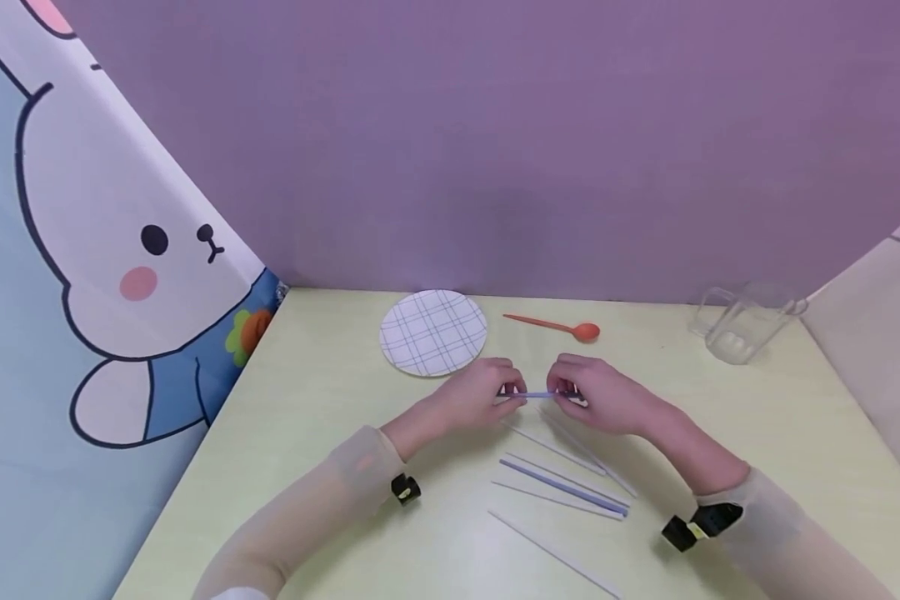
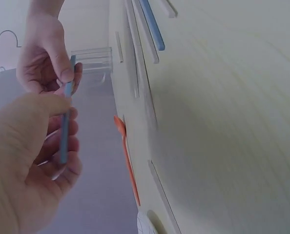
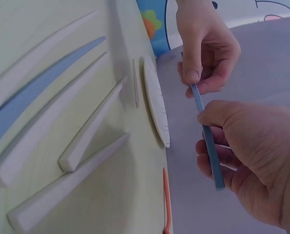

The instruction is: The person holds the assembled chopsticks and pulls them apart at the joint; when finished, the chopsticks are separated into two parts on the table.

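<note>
Right now, the blue stick (image 1: 537, 395) in the head view: it spans the gap between the two hands, on the near side of the checked plate (image 1: 433, 333) and the orange spoon (image 1: 587, 332), its long axis running left to right.
Both hands, head view: the left hand (image 1: 487, 392) grips the stick's left part, the right hand (image 1: 603, 396) its right part; neither is nearer, and only a short stretch shows between their fingertips.
Table (image 1: 330, 358), head view: on the near side lie loose white sticks (image 1: 555, 548) and a second blue stick (image 1: 562, 487), slanting from far left to near right; a clear jug (image 1: 750, 325) sits at the far right.
Left hand, left wrist view: its thumb presses the stick, the other fingers curled about it; just beyond, the right hand pinches the other part.
Height, left wrist view: the stick is off the table, seen against the purple wall (image 1: 525, 167).
Right hand, right wrist view: thumb and fingers clasp the stick, whose right end pokes out free. A thin line crosses it between the thumbs; whether joint, crack or mark, I can't tell.
</note>
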Tool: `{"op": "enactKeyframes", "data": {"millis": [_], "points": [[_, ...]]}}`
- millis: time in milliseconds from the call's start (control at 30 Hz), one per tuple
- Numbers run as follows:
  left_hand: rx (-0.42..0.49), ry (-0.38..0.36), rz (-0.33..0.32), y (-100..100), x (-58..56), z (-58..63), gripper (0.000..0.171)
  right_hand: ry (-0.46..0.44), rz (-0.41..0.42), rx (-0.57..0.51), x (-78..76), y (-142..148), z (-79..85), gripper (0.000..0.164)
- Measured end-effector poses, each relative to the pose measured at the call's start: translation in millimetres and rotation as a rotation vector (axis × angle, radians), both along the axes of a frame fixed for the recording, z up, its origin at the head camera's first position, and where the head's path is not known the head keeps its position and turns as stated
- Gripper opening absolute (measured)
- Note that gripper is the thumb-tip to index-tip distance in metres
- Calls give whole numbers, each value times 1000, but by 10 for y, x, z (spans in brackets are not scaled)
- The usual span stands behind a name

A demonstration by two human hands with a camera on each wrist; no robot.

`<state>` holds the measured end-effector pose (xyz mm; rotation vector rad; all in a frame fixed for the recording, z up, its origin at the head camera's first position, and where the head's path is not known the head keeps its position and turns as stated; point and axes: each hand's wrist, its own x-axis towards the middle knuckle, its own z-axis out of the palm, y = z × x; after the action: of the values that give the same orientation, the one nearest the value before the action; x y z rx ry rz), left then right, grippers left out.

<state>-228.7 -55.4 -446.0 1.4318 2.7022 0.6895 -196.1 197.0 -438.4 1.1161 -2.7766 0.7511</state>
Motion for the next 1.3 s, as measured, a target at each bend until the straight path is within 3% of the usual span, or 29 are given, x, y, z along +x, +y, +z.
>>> {"op": "enactKeyframes", "data": {"millis": [167, 400, 833, 967, 1133, 1300], "points": [[70, 44, 7, 12, -7, 32, 11, 29, 10, -29, -15, -55, 51, 16], [83, 88, 13, 10, 7, 36, 9, 21, -13, -52, -4, -68, 41, 9], [58, 73, -27, 47, 37, -15, 6, 27, 27, -45, 16, 16, -25, 9], [26, 79, 20, -30, 18, -71, 6, 58, -12, -22, 16, 115, -18, 8], [-15, 38, 145, -306, -19, -176, 9, 116, -89, -37, 33, 392, -12, 11], [-21, 2, 216, -536, -47, -269, 8, 100, -122, -10, 65, 620, -60, 11]]}}
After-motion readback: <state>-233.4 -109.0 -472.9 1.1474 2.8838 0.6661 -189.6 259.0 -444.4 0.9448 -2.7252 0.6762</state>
